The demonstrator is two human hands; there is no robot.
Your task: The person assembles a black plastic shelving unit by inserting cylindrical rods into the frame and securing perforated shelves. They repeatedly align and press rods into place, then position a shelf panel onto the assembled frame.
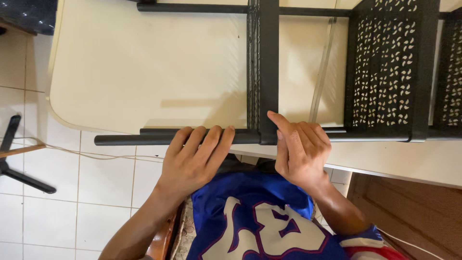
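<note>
Surface: cream, smooth-topped table with a rounded corner point(120, 72), standing over a white tiled floor point(53, 192).
Frame: black metal rack frame with perforated side panels point(385, 72) lies flat on the table, its near edge overhanging toward the person.
Tube: black round metal tube point(125, 139) runs along the table's near edge and meets a black upright bar point(268, 67) of the frame at a joint.
Left hand: left hand point(192, 161) lies palm-down over the tube, fingers spread and draped across it, not clenched.
Right hand: right hand point(301, 151) is loosely curled beside the joint, index fingertip touching the upright bar; whether it grips anything cannot be told.
Hands: close, not touching.
Surroundings: dark stand leg point(19, 173) and pale cord point(96, 155) on the floor at left; brown wooden panel point(409, 212) at right; blue printed shirt point(250, 221) below.
</note>
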